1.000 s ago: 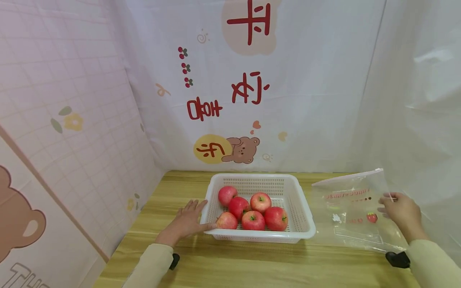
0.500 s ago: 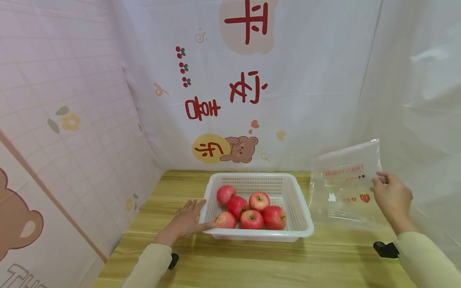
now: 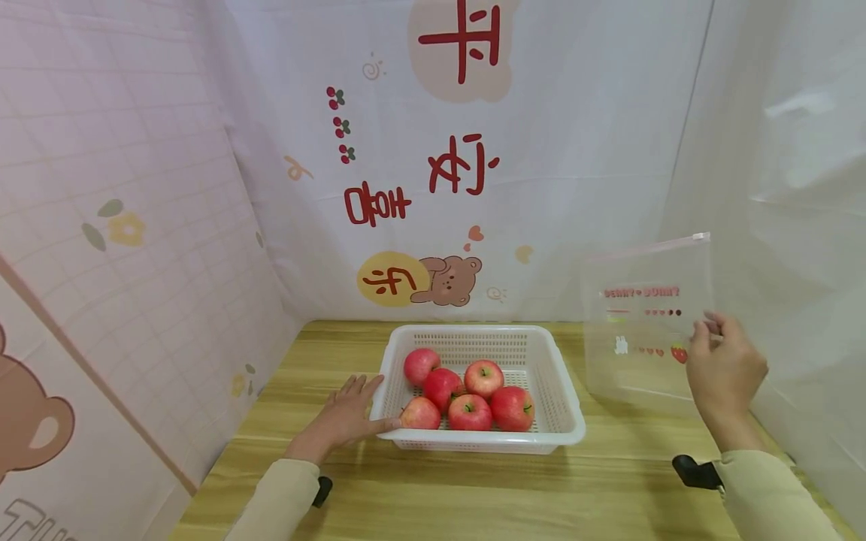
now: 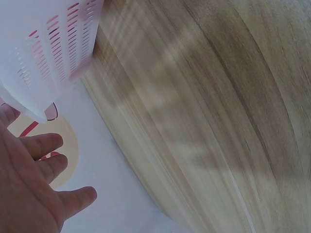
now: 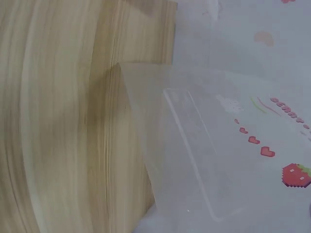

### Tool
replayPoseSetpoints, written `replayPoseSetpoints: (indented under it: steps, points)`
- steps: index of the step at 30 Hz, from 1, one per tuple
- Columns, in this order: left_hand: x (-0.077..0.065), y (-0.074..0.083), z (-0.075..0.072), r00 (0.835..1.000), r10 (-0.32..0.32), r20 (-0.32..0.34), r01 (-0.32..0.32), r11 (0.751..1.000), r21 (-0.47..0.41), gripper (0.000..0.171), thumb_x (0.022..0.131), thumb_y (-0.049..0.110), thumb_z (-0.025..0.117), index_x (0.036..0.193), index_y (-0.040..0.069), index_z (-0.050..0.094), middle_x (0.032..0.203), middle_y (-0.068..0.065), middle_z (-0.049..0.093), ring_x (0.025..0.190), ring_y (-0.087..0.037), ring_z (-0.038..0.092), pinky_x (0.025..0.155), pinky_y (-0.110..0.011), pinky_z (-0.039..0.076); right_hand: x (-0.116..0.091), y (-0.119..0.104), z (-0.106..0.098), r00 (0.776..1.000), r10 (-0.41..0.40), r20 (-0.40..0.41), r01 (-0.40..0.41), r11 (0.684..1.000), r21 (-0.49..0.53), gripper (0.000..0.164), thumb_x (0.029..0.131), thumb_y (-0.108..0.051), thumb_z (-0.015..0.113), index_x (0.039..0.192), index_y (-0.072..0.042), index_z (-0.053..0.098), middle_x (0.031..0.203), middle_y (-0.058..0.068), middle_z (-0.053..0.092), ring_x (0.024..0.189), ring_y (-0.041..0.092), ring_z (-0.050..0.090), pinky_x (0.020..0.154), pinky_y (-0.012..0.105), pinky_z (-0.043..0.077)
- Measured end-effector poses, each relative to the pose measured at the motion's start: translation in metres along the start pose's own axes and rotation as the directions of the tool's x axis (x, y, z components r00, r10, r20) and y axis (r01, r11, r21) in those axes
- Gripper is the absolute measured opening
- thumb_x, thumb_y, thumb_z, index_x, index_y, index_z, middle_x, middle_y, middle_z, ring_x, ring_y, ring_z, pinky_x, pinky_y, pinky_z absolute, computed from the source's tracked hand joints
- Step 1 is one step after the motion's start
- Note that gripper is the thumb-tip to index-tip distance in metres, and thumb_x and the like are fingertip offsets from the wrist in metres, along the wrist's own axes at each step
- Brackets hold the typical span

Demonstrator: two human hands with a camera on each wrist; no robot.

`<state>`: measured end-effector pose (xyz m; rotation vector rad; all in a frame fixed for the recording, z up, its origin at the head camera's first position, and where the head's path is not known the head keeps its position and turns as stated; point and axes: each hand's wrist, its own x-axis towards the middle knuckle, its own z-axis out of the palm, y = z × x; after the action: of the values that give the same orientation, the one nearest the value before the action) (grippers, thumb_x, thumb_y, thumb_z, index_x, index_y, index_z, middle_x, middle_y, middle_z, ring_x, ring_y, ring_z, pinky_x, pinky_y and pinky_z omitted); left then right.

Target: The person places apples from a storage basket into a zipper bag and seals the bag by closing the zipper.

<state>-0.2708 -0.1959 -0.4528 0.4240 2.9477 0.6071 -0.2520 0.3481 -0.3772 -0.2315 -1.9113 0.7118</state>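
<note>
1. Along the near side of the bench point(image 3: 487, 496), two pale sleeves point(image 3: 280, 492) come forward, with a dark fitting point(image 3: 697, 473) under the right wrist.
2. The left hand point(image 3: 343, 415) lies spread at the near-left corner of a white slotted basket point(image 3: 494, 437), thumb on the rim, other fingers loosely extended along the side. It steadies or merely touches the basket; its fingers are not wrapped round anything.
3. The right hand point(image 3: 727, 368), well apart from the left, has thumb and bent fingers closed in a pinch on the right edge of a clear zip bag point(image 3: 636, 327).
4. Six red apples point(image 3: 470, 413) sit inside the basket, grouped toward its left and near side.
5. Beyond, right of the basket, the bag hangs roughly upright, its slider point(image 3: 700, 237) at the top right. Whether the zip is open, or the bottom touches the bench, I cannot tell.
6. The step in hand seems to be holding up the bag. I judge the next move calls for both hands at its mouth.
7. Farthest back hangs a printed white sheet point(image 3: 575, 165).
</note>
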Motion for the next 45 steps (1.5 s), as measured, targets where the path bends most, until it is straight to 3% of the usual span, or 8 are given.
replayPoseSetpoints:
  steps: [9, 12, 15, 16, 20, 31, 39, 45]
  points:
    - [0.001, 0.001, 0.000, 1.000, 0.008, 0.000, -0.008, 1.000, 0.009, 0.103, 0.079, 0.073, 0.064, 0.155, 0.012, 0.031, 0.157, -0.027, 0.026, 0.147, -0.044, 0.015, 0.109, -0.071, 0.014, -0.027, -0.015, -0.004, 0.987, -0.119, -0.109, 0.117, 0.993, -0.022, 0.024, 0.097, -0.012, 0.059, 0.110, 0.007, 0.069, 0.095, 0.023, 0.071, 0.081, -0.033, 0.040, 0.064, 0.008, 0.028]
    - [0.001, 0.002, 0.000, 1.000, 0.005, 0.003, -0.005, 1.000, 0.015, 0.103, 0.079, 0.072, 0.064, 0.155, 0.011, 0.031, 0.156, -0.027, 0.026, 0.147, -0.045, 0.015, 0.109, -0.071, 0.014, -0.039, -0.019, -0.002, 0.974, -0.168, -0.154, 0.165, 0.986, -0.036, 0.022, 0.096, -0.010, 0.061, 0.107, 0.007, 0.070, 0.094, 0.024, 0.071, 0.076, -0.002, 0.067, 0.059, 0.012, 0.030]
    - [0.000, 0.002, -0.002, 1.000, 0.006, 0.006, -0.006, 1.000, 0.026, 0.102, 0.080, 0.072, 0.063, 0.155, 0.011, 0.031, 0.156, -0.027, 0.026, 0.147, -0.045, 0.015, 0.110, -0.071, 0.014, -0.050, -0.022, 0.001, 0.961, -0.205, -0.188, 0.201, 0.979, -0.041, 0.020, 0.093, -0.009, 0.064, 0.104, 0.006, 0.072, 0.092, 0.023, 0.072, 0.071, 0.037, 0.069, 0.056, 0.019, 0.030]
    - [0.000, 0.003, -0.002, 1.000, 0.006, 0.006, -0.006, 1.000, 0.030, 0.102, 0.080, 0.072, 0.063, 0.155, 0.011, 0.031, 0.156, -0.027, 0.026, 0.146, -0.045, 0.015, 0.110, -0.071, 0.014, -0.054, -0.024, 0.003, 0.958, -0.208, -0.199, 0.206, 0.978, -0.031, 0.019, 0.092, -0.007, 0.066, 0.103, 0.005, 0.072, 0.092, 0.023, 0.072, 0.070, 0.040, 0.068, 0.056, 0.019, 0.030]
    - [-0.001, 0.004, -0.003, 1.000, 0.007, 0.005, -0.008, 0.999, 0.040, 0.102, 0.080, 0.073, 0.063, 0.155, 0.010, 0.032, 0.156, -0.027, 0.027, 0.146, -0.045, 0.015, 0.110, -0.070, 0.014, -0.067, -0.029, 0.007, 0.940, -0.260, -0.219, 0.264, 0.964, -0.010, 0.017, 0.088, -0.005, 0.069, 0.101, 0.005, 0.072, 0.089, 0.023, 0.072, 0.068, 0.039, 0.067, 0.053, 0.020, 0.031]
    - [0.000, 0.008, -0.007, 1.000, -0.008, 0.000, 0.008, 1.000, 0.009, 0.094, 0.085, 0.068, 0.062, 0.154, 0.010, 0.035, 0.157, -0.026, 0.026, 0.147, -0.044, 0.013, 0.112, -0.068, 0.012, -0.091, -0.042, 0.013, 0.880, -0.401, -0.256, 0.419, 0.908, 0.017, 0.016, 0.090, -0.011, 0.067, 0.095, 0.004, 0.072, 0.081, 0.022, 0.071, 0.064, 0.041, 0.067, 0.049, 0.042, 0.037]
    - [-0.001, 0.020, -0.012, 0.999, -0.001, -0.034, 0.001, 1.000, 0.002, 0.090, 0.087, 0.070, 0.057, 0.151, 0.008, 0.040, 0.156, -0.025, 0.029, 0.147, -0.043, 0.015, 0.113, -0.066, 0.013, -0.101, -0.047, 0.014, 0.874, -0.440, -0.205, 0.458, 0.888, 0.048, 0.028, 0.097, -0.020, 0.060, 0.094, 0.006, 0.070, 0.080, 0.021, 0.070, 0.063, 0.040, 0.067, 0.043, 0.047, 0.041]
    - [-0.001, 0.032, -0.016, 0.998, 0.009, -0.068, -0.009, 1.000, -0.004, 0.083, 0.091, 0.064, 0.057, 0.150, 0.008, 0.042, 0.155, -0.024, 0.031, 0.147, -0.042, 0.017, 0.113, -0.065, 0.013, -0.108, -0.052, 0.019, 0.861, -0.449, -0.238, 0.473, 0.879, 0.055, 0.032, 0.098, -0.024, 0.059, 0.093, 0.005, 0.071, 0.081, 0.020, 0.071, 0.064, 0.039, 0.068, 0.045, 0.049, 0.042]
